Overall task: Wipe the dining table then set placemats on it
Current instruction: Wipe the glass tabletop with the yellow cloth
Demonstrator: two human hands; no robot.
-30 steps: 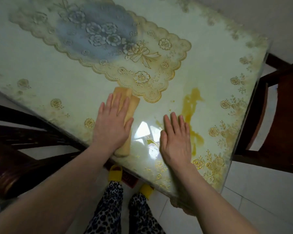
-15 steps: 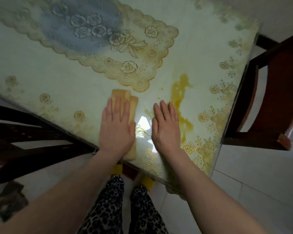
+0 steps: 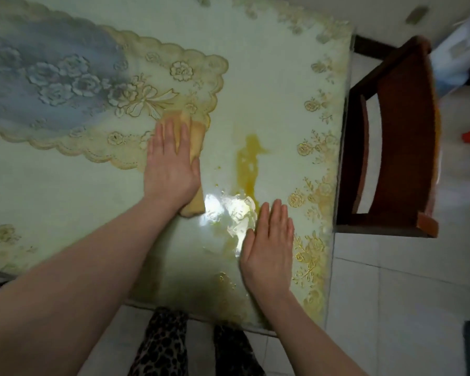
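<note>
Both hands lay flat: our left hand [image 3: 171,169] pressed the cloth [image 3: 193,147] down, our right hand [image 3: 269,248] rested open on the table [image 3: 269,77]. We were wiping; next, probably the yellow spill [image 3: 248,164].

Glass-topped dining table [image 3: 269,63], yellow cloth [image 3: 194,142], yellow spill [image 3: 248,164], both hands flat

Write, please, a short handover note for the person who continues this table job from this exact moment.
Left hand: flat, pressing the yellow cloth on the table, at the corner of the lace mat.
Right hand: flat on the table, holding nothing.
Done: cannot tell how much is wiped; a wet glare shows between the hands.
Left: the yellow spill, right of the cloth, is not wiped yet. Then set the placemats; none besides the lace mat is in view.
</note>
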